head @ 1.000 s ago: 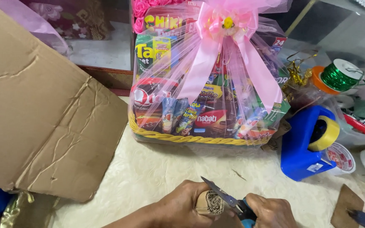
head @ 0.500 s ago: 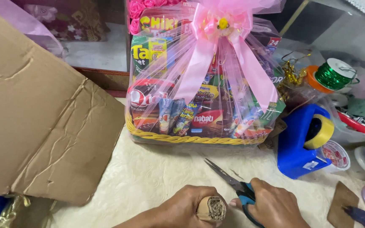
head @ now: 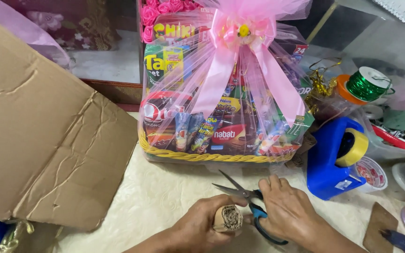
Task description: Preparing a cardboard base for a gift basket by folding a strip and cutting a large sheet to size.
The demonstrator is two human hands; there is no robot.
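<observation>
Blue-handled scissors [head: 247, 202] — blades open, pointing up-left — lie low over the surface; a brown paper roll [head: 227, 219] stands end-on just beside them.

Two bare hands [head: 240, 222], no sleeves

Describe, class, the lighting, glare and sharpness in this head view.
Head view: even, soft light with faint shadows; glare streaks the gift basket's clear wrap, blurring the packets inside; scissors and both hands, left hand and right hand, look sharp.

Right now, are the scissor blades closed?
No, the scissors under the right hand have their two blades spread apart, pointing toward the wrapped gift basket.
</observation>
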